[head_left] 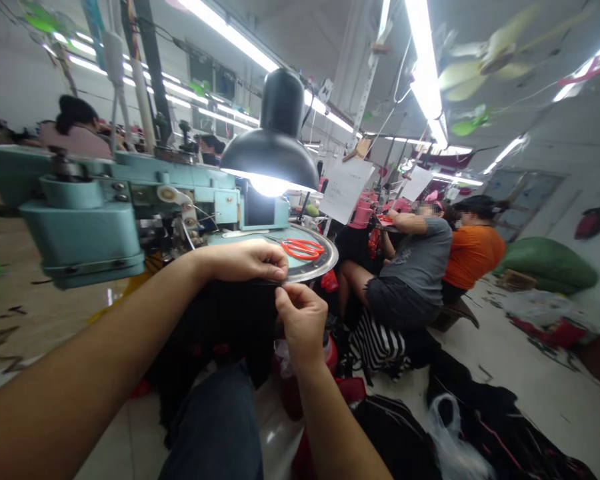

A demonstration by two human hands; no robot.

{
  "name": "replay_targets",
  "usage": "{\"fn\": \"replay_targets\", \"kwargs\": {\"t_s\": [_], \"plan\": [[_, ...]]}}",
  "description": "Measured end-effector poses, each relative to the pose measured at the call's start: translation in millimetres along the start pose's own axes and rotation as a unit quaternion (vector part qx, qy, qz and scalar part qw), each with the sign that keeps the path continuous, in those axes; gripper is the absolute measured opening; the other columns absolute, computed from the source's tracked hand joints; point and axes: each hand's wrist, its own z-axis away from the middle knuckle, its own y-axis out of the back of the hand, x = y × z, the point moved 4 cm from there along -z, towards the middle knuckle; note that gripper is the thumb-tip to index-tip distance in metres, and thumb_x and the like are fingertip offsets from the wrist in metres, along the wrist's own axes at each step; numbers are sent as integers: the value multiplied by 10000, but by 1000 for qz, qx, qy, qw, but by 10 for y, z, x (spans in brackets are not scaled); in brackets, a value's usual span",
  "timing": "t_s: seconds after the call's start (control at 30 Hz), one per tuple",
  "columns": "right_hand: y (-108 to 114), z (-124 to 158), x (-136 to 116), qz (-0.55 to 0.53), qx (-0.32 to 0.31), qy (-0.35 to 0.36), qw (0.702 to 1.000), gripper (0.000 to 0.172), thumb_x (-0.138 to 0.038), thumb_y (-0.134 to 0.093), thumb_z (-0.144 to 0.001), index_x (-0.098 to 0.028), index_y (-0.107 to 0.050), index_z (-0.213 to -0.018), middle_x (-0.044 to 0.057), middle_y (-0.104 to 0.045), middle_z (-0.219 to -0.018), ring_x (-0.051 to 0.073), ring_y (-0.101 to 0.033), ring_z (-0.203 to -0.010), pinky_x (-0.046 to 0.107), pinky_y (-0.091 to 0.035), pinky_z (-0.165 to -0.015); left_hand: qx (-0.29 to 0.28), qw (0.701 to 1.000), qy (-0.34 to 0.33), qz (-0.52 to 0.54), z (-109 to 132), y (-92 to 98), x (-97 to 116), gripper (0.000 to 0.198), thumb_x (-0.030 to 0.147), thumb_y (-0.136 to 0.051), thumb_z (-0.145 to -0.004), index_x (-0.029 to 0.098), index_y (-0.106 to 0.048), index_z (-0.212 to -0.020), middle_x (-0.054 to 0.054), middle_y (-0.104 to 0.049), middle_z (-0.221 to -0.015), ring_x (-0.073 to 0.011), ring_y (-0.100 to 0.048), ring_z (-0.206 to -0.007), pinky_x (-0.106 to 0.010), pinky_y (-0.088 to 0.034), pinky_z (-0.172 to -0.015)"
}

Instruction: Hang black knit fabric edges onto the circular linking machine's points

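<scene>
Black fabric [220,327] is hanging in a dark mass at lower center of the frame, its top edge drawn up against the rim of a round steel dial [314,268]. The left hand [245,261] is closed in a pinch on that edge, right at the rim, while the right hand [303,321] is gripping the same edge between thumb and fingertips just below it (the two hands are almost touching). Red scissors [303,249] are lying on the dial, just beyond the left hand. The dial is jutting from a teal sewing machine [90,200] that is filling the left of the frame, and a black lamp [273,133] is shining down over it at center. A jeans-clad leg [215,427] is showing at the bottom edge, below the fabric.

To the right, a co-worker in a gray shirt [410,267] is sitting with one arm raised toward a pink machine [363,213], and another in an orange shirt [473,253] is sitting just beyond. Black garments [480,413] are lying heaped on the floor at lower right, under a white plastic bag [450,440], and a green sack [547,263] is resting by the wall at right.
</scene>
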Motion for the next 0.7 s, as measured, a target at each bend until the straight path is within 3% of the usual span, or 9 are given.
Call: {"fn": "replay_targets", "kwargs": {"t_s": [0.37,0.7], "plan": [[3,14,-49,52,27,39,998,190,-320,-698,-748,-135,-738,-744,-18,-615,-574,99,-477,-504,233,-420,-500,-3,1000,5,-1,2,4,19,364,495,-569,-889,141,-623,-820,-7,-566,-783,-146,-524,-754,-197,-414,-668],[9,11,2,48,7,9,999,227,-357,-690,-796,-135,-731,-778,4,-676,-637,119,-549,-537,243,-469,-535,-3,1000,9,-7,6,7,25,361,492,-557,-888,142,-621,-824,-8,-569,-790,-148,-525,-761,-201,-418,-688]]}}
